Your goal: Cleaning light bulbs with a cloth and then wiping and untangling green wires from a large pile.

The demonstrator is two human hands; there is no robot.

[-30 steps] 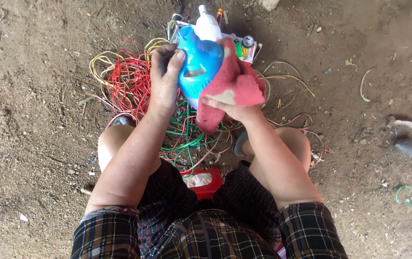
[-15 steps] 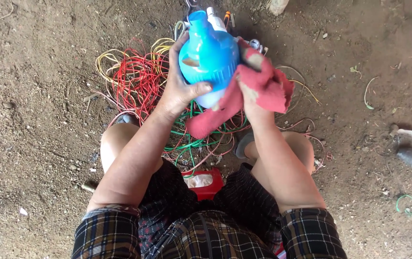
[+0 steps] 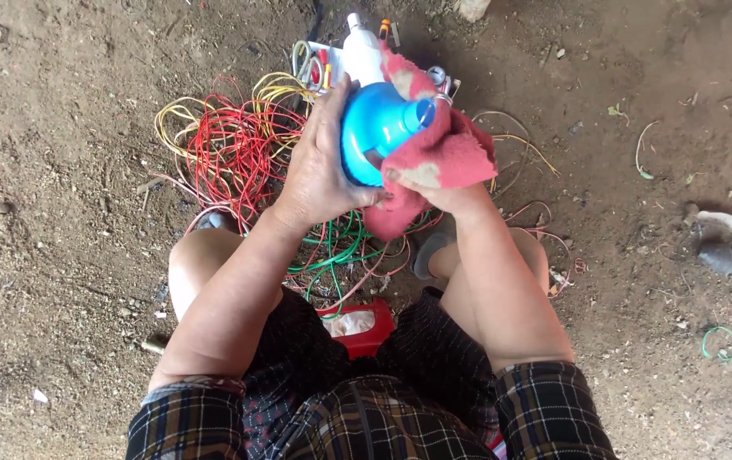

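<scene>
From the head camera, the left hand point(image 3: 319, 166) is wrapped around the side of a blue plastic housing point(image 3: 374, 140), fingers spread over its curved wall and the thumb pressed near its lower edge, so the hand is clamped on the housing. The right hand point(image 3: 442, 192) is mostly hidden under a red cloth point(image 3: 438, 153); its fingers are curled into the cloth and press it against the far side of the blue housing, a closed grip on the cloth. The cloth drapes over the top right of the housing and hangs below it. A short round spout of the housing pokes out just above the cloth's fold. A white bottle-shaped part point(image 3: 362, 51) stands just beyond the housing, touching or nearly touching its upper edge; which, I cannot tell.

The housing is held above bare, dusty earth ground point(image 3: 68, 128). Left of the housing lies a tangle of red and yellow wires point(image 3: 229, 140); below it, between the knees, green wires point(image 3: 340, 251) loop over the dirt. Nearer the body than the housing sits a small red tray point(image 3: 357, 328). Well to the right of the housing lies a small green ring point(image 3: 721, 341).

Both forearms reach forward from checked sleeves, the bare knees wide on either side, wrists bent inward toward the housing.
</scene>
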